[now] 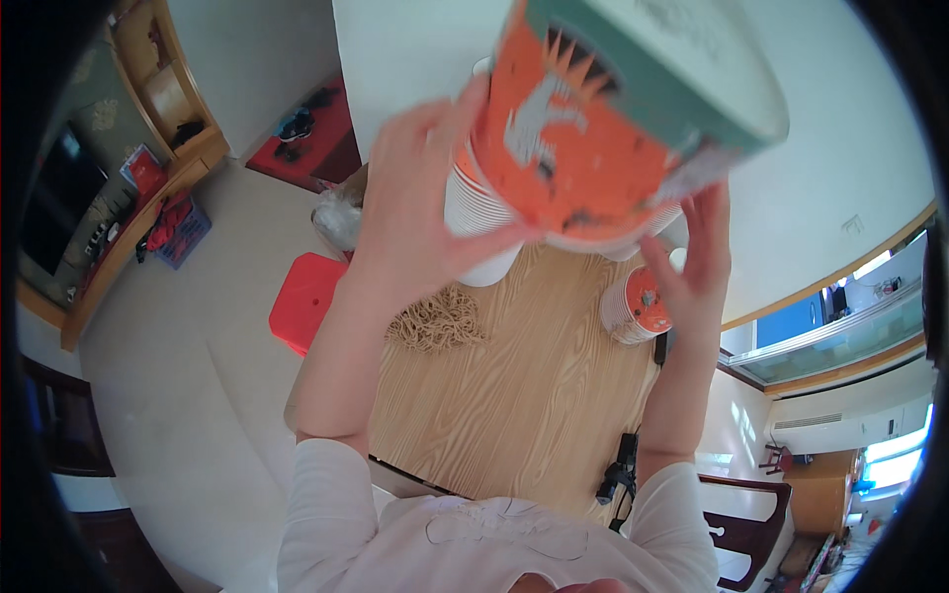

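- Left hand (410,198) and right hand (700,252) hold up a round, tapering orange-and-green tub (593,138).
- Over on the wood-grained table (524,395), ropy tan strands (438,321) lie tangled.

no word or number is standing clear enough for reading, an orange and green paper tub (608,124) is carrying a white printed figure, its pale round end is showing only blurred grey marks, the orange cup stack (647,298) is bearing too small print
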`<state>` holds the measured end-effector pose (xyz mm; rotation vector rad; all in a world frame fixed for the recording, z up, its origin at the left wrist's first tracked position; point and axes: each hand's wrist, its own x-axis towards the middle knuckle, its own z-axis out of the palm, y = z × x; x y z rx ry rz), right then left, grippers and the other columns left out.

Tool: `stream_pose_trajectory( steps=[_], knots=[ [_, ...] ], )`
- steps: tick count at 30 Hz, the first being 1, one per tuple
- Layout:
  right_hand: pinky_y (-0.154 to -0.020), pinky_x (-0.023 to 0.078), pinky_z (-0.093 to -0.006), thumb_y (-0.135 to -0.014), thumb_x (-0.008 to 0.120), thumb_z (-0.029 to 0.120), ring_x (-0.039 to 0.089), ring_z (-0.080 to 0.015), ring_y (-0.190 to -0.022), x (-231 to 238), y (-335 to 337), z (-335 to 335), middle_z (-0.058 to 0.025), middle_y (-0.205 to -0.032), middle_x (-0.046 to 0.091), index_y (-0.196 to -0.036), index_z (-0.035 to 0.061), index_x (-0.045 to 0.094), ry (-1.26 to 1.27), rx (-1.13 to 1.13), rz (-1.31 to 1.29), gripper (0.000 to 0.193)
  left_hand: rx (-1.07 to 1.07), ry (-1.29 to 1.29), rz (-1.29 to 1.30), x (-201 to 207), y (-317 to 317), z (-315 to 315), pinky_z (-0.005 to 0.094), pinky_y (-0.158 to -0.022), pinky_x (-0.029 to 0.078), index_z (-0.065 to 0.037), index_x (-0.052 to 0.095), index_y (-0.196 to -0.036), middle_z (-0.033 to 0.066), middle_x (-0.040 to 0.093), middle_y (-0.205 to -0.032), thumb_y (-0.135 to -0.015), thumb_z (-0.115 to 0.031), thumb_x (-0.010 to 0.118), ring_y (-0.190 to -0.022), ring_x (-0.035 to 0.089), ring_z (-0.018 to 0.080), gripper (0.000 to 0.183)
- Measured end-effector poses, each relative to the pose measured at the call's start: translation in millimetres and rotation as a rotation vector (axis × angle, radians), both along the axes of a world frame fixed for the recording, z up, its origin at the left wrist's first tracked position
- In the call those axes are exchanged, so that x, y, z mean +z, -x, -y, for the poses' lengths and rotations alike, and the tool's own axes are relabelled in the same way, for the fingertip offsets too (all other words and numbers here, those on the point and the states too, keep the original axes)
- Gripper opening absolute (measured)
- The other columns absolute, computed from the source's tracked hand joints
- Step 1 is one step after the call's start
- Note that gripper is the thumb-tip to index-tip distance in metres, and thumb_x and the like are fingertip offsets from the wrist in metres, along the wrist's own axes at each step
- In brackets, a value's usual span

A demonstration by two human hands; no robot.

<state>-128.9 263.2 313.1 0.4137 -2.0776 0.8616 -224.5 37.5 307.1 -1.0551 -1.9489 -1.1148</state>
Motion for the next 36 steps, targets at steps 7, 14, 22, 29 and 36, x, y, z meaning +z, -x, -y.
stream_pose_trajectory(
  steps=[7, 14, 22, 29, 36],
  knots=[
    [-0.077, 0.042, -0.0312, -0.082, 0.049, 0.006, 0.054, -0.0243, -0.087, -88.0, -90.7, 28.4, -0.0145, -0.100, 0.054, -0.129, 0.0017, 0.033, 0.194, -0.136, 0.534, 0.050, -0.249, 0.280, 0.360, -95.9, -71.1, 23.3, 0.0356, -0.071, 0.042, 0.000, 0.036, -0.125, 0.0127, 0.049, -0.091, -0.066, -0.036, 0.070, -0.083, 0.052, 0.0281, 0.077],
    [-0.064, 0.044, -0.0302, -0.091, 0.034, 0.032, 0.056, -0.0233, -0.062, -170.9, -150.1, 36.6, -0.0131, -0.067, 0.056, -0.117, 0.0047, 0.050, 0.379, -0.172, 1.017, 0.040, -0.154, 0.139, 0.806, -189.4, -126.5, 20.4, 0.0343, -0.064, 0.045, 0.002, 0.054, -0.106, 0.0163, 0.059, -0.086, -0.079, -0.026, 0.058, -0.070, 0.058, 0.0274, 0.039],
    [-0.057, 0.042, -0.0275, -0.090, 0.038, 0.035, 0.050, -0.0137, -0.058, -217.2, -185.5, 43.3, -0.0076, -0.063, 0.053, -0.100, 0.0028, 0.057, 0.491, -0.314, 1.272, 0.038, -0.073, 0.341, 1.053, -235.2, -160.5, 26.1, 0.0378, -0.056, 0.044, -0.008, 0.063, -0.084, 0.0136, 0.059, -0.067, -0.081, -0.024, 0.052, -0.060, 0.057, 0.0297, 0.020],
    [-0.064, 0.046, -0.0324, -0.078, 0.058, 0.019, 0.056, -0.0242, -0.069, -215.6, -184.7, 67.5, -0.0118, -0.084, 0.056, -0.106, 0.0128, 0.057, 0.109, -0.196, 1.106, 0.028, -0.250, 0.601, 0.949, -261.5, -173.2, 21.8, 0.0411, -0.061, 0.044, -0.007, 0.062, -0.081, 0.0158, 0.059, -0.073, -0.081, -0.028, 0.050, -0.068, 0.057, 0.0319, 0.024],
    [-0.065, 0.046, -0.0374, -0.075, 0.052, 0.007, 0.056, -0.0292, -0.074, -254.9, -192.8, 54.1, -0.0131, -0.080, 0.054, -0.099, 0.0105, 0.058, -0.004, -0.161, 1.198, 0.025, -0.330, 0.373, 1.120, -275.8, -165.4, 20.3, 0.0300, -0.060, 0.045, -0.006, 0.064, -0.090, 0.0102, 0.061, -0.071, -0.076, -0.026, 0.061, -0.064, 0.057, 0.0193, 0.024]
  ],
)
